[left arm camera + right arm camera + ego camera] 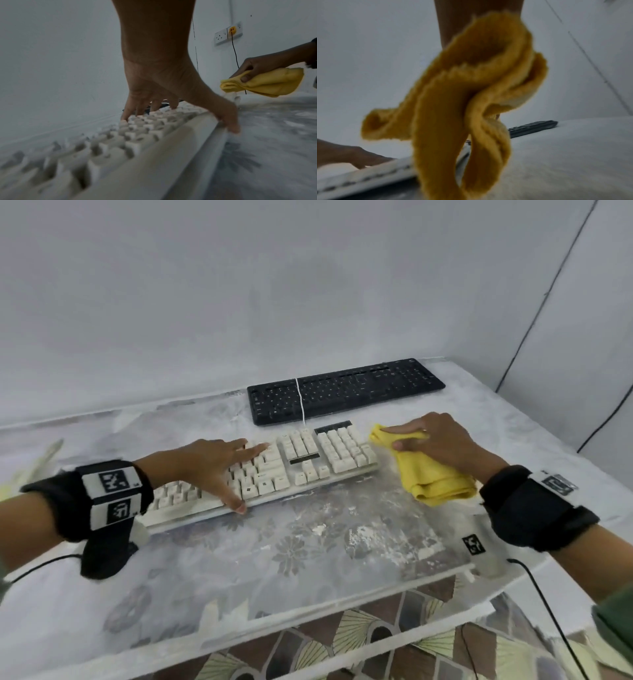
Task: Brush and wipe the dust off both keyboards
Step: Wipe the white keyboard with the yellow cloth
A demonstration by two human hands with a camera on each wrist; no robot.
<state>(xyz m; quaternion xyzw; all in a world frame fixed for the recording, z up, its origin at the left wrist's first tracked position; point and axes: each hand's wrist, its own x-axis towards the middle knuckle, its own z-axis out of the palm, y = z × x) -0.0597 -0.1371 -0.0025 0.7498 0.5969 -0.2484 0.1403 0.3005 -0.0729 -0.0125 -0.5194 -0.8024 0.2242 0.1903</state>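
A white keyboard (301,460) lies slanted across the table's middle. My left hand (219,463) rests on its keys with straight spread fingers, thumb at the front edge (231,125). A black keyboard (346,390) lies behind it near the wall, with a thin white cable (300,398) draped across it. My right hand (431,440) grips a folded yellow cloth (431,474) just right of the white keyboard's numeric pad, slightly above the table. In the right wrist view the cloth (453,108) hangs in front and hides the fingers. No brush is in view.
The table (308,546) has a clear plastic cover over a floral cloth, smeared with white dust in front of the white keyboard. A grey wall stands close behind. A wall socket (228,35) with a black cord hangs at the right. Wrist-camera cables trail near the front edge.
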